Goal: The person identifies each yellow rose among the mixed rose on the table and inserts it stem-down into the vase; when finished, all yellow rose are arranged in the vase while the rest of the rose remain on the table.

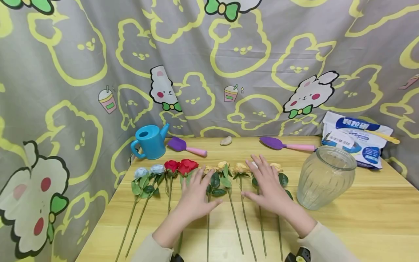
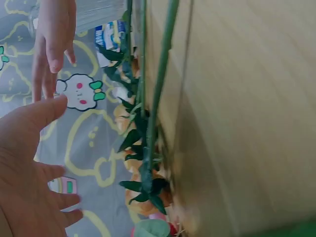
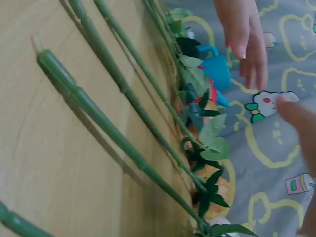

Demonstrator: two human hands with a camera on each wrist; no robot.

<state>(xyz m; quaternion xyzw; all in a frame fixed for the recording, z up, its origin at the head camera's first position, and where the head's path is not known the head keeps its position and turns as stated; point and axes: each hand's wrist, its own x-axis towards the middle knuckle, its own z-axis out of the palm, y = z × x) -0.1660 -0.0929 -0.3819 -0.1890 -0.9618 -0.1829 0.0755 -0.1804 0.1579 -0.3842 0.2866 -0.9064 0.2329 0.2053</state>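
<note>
Seemingly selecting, holds left hand (image 1: 196, 198) and right hand (image 1: 269, 188) wide, empty, over long-stemmed yellow fabric-like roses (image 1: 241, 168) at twelve o'clock; next likely calls for pinching one green stem (image 1: 235, 222).

Green stems (image 3: 126, 91) on a wooden table (image 3: 39, 138), blue watering can (image 3: 216, 72) beyond leaves (image 3: 216, 149)

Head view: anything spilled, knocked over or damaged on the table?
Nothing clearly wrong: I see no spill or breakage. The flowers lie in a row and the watering can stands upright. Only the vase looks odd, its rim leaning right of its base, though that may just be lens distortion.
</note>
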